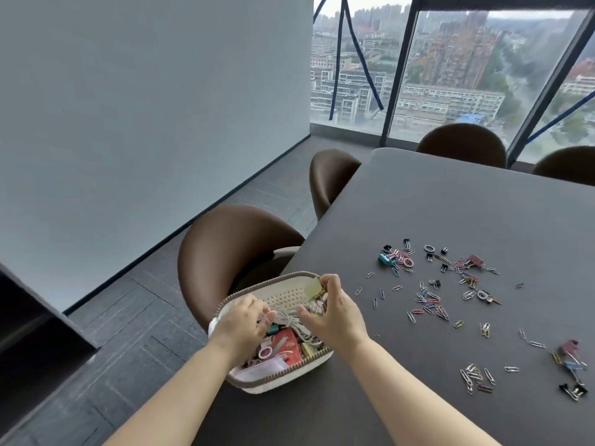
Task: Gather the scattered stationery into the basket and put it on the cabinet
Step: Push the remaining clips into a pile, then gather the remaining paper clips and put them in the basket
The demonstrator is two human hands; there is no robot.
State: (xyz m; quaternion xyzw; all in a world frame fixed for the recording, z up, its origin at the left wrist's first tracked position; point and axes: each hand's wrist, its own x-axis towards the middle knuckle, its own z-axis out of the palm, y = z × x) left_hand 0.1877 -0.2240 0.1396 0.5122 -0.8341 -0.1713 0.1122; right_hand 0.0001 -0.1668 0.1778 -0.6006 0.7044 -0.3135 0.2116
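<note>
A white perforated basket (283, 296) with a brown braided rim sits at the near left corner of the dark table (450, 204). It holds a red packet (288, 347), small scissors, clips and a coiled white cable (291, 320). My left hand (243, 326) and my right hand (333, 312) are both over the basket, their fingers closed on the cable. A pale yellow binder clip (311, 288) shows by my right fingers. Several coloured paper clips and binder clips (431, 304) lie scattered on the table to the right.
Brown chairs stand around the table: one (231, 246) right behind the basket, another (331, 175) farther along, two by the window. A dark cabinet (29, 317) is at the left edge. Grey floor runs along the wall on the left.
</note>
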